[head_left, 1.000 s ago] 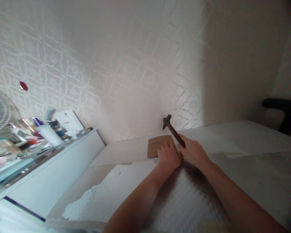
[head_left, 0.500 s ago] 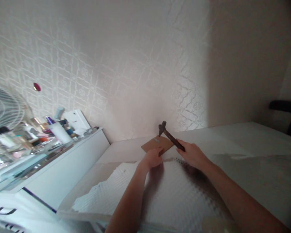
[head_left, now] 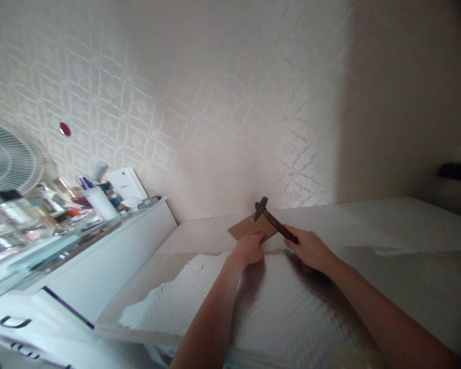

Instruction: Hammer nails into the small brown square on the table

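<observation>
My right hand [head_left: 309, 247] is closed round the handle of a hammer [head_left: 278, 225] with a dark metal head and a brown wooden grip. The hammer's head is over a flat brown board [head_left: 238, 229], which looks like cardboard or thin wood. A small pale, shiny piece lies on the board by the hammer head, too small to name. At the board's near edge, my left hand [head_left: 249, 247] grips it with the fingers bent; part of that grip is hidden. Whether the hammer head touches the piece, I cannot tell.
White bubble wrap [head_left: 176, 287] covers the near part of the white table [head_left: 203, 230]. A white dresser [head_left: 119, 256] crowded with bottles stands at the left, with a fan [head_left: 7, 154] behind. A patterned wall [head_left: 223, 128] borders the table's back; something black [head_left: 459, 173] is far right.
The hammer head has come down closer to the board and now covers part of the shiny piece. The whole view has shifted slightly. Both hands keep their grips.
</observation>
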Demonstrator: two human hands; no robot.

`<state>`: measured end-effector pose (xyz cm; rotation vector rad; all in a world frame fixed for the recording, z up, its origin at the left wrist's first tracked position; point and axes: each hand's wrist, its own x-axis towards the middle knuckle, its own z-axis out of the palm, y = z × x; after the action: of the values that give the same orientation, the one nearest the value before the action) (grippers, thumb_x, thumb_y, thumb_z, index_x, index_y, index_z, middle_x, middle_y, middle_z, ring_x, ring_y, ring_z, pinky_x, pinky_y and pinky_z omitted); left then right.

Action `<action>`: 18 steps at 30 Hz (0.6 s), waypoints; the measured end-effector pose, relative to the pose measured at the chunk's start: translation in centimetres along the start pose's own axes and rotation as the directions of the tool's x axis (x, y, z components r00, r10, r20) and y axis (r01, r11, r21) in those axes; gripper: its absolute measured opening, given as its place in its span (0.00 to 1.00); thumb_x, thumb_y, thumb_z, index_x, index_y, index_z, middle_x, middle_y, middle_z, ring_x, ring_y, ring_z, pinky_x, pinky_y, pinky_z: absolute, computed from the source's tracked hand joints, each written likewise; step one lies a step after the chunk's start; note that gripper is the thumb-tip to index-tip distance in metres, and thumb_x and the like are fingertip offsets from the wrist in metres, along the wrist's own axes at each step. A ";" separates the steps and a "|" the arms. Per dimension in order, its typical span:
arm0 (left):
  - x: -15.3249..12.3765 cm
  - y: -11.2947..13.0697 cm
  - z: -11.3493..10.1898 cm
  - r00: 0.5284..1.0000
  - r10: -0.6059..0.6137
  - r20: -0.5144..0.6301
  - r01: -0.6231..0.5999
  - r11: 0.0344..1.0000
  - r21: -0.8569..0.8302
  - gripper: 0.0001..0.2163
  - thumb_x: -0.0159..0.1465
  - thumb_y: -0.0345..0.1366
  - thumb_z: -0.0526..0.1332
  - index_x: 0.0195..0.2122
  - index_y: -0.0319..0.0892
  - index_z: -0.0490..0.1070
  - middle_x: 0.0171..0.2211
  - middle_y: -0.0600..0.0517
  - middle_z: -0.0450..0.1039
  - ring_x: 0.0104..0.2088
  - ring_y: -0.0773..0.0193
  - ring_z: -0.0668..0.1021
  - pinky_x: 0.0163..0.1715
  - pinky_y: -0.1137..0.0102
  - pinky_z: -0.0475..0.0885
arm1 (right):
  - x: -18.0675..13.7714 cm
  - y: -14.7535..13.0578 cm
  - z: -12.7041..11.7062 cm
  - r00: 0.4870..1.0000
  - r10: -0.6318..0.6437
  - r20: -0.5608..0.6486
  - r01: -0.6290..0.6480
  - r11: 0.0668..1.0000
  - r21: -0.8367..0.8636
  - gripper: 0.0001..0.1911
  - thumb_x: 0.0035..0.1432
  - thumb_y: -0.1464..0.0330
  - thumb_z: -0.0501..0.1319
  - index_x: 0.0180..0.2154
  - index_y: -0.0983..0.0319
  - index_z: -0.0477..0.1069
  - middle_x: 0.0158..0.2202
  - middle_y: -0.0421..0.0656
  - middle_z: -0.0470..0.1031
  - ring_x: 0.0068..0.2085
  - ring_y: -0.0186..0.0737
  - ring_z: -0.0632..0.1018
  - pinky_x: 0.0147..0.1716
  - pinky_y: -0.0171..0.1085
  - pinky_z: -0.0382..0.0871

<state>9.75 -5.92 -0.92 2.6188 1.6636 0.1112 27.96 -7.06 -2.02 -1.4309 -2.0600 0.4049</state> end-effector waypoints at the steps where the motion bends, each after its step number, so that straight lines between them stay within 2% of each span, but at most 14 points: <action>1: 0.0 0.0 0.0 1.000 -0.003 0.001 0.003 1.000 0.002 0.25 0.51 0.26 0.51 0.52 0.38 0.59 0.54 0.46 0.59 0.53 0.59 0.63 0.51 0.68 0.59 | 0.0 0.0 0.0 1.000 0.003 -0.004 -0.003 1.000 0.000 0.24 0.52 0.69 0.51 0.53 0.58 0.60 0.40 0.44 0.74 0.39 0.42 0.75 0.37 0.35 0.64; 5: 0.0 0.0 0.0 1.000 -0.007 -0.014 0.007 1.000 -0.004 0.24 0.52 0.26 0.51 0.52 0.39 0.59 0.54 0.46 0.59 0.53 0.60 0.64 0.51 0.67 0.59 | 0.0 -0.2 -0.1 0.999 0.017 -0.036 -0.017 1.000 -0.001 0.25 0.52 0.68 0.52 0.53 0.57 0.59 0.39 0.43 0.75 0.39 0.42 0.74 0.36 0.35 0.64; 11: 0.0 0.1 0.0 1.000 -0.019 0.002 0.019 1.000 -0.014 0.24 0.52 0.27 0.52 0.53 0.39 0.59 0.55 0.46 0.58 0.53 0.59 0.63 0.52 0.66 0.58 | -0.1 -0.3 0.0 1.000 0.011 0.017 -0.012 1.000 0.023 0.24 0.52 0.68 0.51 0.53 0.56 0.59 0.34 0.42 0.76 0.32 0.41 0.75 0.32 0.34 0.64; 15: 0.0 0.1 0.0 1.000 -0.019 -0.010 0.019 0.999 -0.031 0.24 0.52 0.26 0.52 0.53 0.40 0.59 0.54 0.46 0.58 0.53 0.59 0.63 0.52 0.66 0.58 | 0.0 -0.2 0.2 1.000 0.002 -0.012 -0.001 1.000 0.023 0.25 0.52 0.68 0.51 0.54 0.57 0.58 0.39 0.43 0.75 0.37 0.41 0.75 0.36 0.35 0.64; 18: 0.0 0.1 0.0 1.000 -0.018 -0.010 0.018 0.999 -0.030 0.25 0.51 0.25 0.52 0.53 0.40 0.59 0.55 0.47 0.58 0.54 0.60 0.62 0.52 0.67 0.57 | 0.0 -0.1 0.4 1.000 0.018 0.021 -0.019 1.000 0.016 0.27 0.52 0.68 0.52 0.55 0.56 0.57 0.38 0.43 0.75 0.38 0.42 0.75 0.36 0.35 0.64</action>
<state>9.80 -5.95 -0.93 2.5858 1.6752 0.1484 27.63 -7.06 -2.21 -1.4431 -2.0573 0.4446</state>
